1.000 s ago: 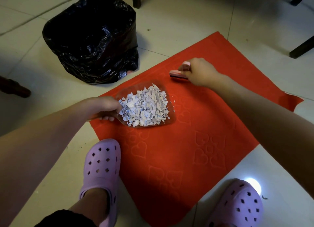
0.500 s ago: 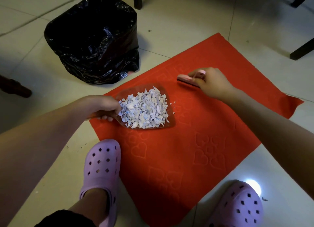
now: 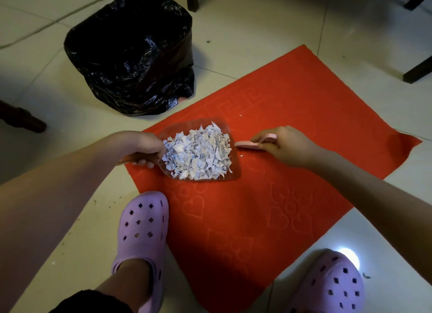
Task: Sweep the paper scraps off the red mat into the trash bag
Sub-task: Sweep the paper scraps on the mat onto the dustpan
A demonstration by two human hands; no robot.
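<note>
Curling round the handle of a clear dustpan [image 3: 235, 170], the left hand [image 3: 145, 146] has its grip closed on it, fingertips showing underneath. The pan sits at the left corner of the red mat [image 3: 257, 207], heaped with paper scraps [image 3: 198, 158]. Just to its right, the right hand [image 3: 287, 146] grips a pink brush [image 3: 247, 144], whose tip is near the pan's edge. A stray scrap [image 3: 241, 156] lies on the mat below the brush. The black trash bag [image 3: 131, 55] stands open on the tiled floor [image 3: 257, 20] beyond the mat, apart from the pan.
</note>
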